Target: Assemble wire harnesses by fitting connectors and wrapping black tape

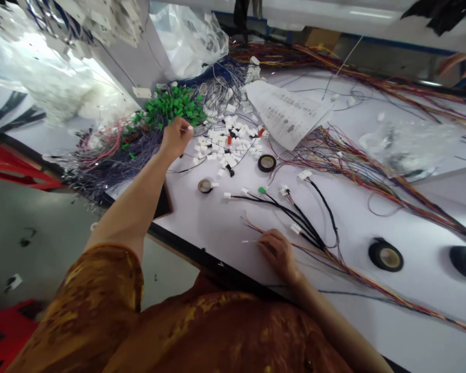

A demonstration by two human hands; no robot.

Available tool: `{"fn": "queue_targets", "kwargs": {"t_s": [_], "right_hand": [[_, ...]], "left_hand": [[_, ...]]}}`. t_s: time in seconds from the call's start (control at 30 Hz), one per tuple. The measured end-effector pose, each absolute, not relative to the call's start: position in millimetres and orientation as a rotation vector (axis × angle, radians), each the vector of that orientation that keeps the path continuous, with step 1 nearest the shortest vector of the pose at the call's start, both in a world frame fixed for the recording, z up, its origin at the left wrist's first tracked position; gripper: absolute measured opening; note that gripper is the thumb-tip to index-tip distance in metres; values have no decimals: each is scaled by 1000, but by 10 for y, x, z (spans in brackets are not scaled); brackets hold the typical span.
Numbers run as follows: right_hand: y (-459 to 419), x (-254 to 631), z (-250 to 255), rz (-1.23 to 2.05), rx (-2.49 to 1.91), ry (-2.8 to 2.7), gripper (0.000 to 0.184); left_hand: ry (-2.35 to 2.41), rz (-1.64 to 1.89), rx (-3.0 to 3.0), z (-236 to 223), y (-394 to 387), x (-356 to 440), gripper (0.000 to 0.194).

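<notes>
My left hand [175, 139] is reached out over the left of the bench, its fingers pinched on a small white connector housing [190, 128]. Right beside it lie a heap of green connectors [174, 106] and a spread of loose white connectors [233, 142]. Low over the near part of the bench, my right hand [277, 254] is closed on a thin wire [250, 241] whose bare terminal end sticks out to the left. Close by, a wire harness [306, 223] with black-taped branches ends in white and green connectors.
Tape rolls [267, 163] [205, 186] [386, 255] lie on the white bench. A printed sheet [289, 111] rests at the back by long bundles of coloured wires [357, 160]. Purple wires [116, 160] are piled at left. The bench's dark front edge [202, 259] runs before my body.
</notes>
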State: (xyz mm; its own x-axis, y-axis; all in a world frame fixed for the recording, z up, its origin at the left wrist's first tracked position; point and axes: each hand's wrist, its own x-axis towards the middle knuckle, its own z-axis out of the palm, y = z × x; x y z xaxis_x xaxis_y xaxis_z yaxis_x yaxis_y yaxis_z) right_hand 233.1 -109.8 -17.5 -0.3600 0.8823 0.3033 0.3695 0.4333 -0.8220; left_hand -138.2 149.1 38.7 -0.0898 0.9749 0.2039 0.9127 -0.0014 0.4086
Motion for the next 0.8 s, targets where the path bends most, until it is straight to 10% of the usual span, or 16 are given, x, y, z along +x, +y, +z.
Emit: {"fn": "queue_targets", "kwargs": {"t_s": [0.2,0.8], "right_hand": [[-1098,2310,-182,850,-1064,-1903,12],[-1061,2301,-247,928,-1103,-1865,13]], "left_hand": [[1846,55,2153,456,1259,-625,25],[1791,262,2260,278,1299,782,12]]}}
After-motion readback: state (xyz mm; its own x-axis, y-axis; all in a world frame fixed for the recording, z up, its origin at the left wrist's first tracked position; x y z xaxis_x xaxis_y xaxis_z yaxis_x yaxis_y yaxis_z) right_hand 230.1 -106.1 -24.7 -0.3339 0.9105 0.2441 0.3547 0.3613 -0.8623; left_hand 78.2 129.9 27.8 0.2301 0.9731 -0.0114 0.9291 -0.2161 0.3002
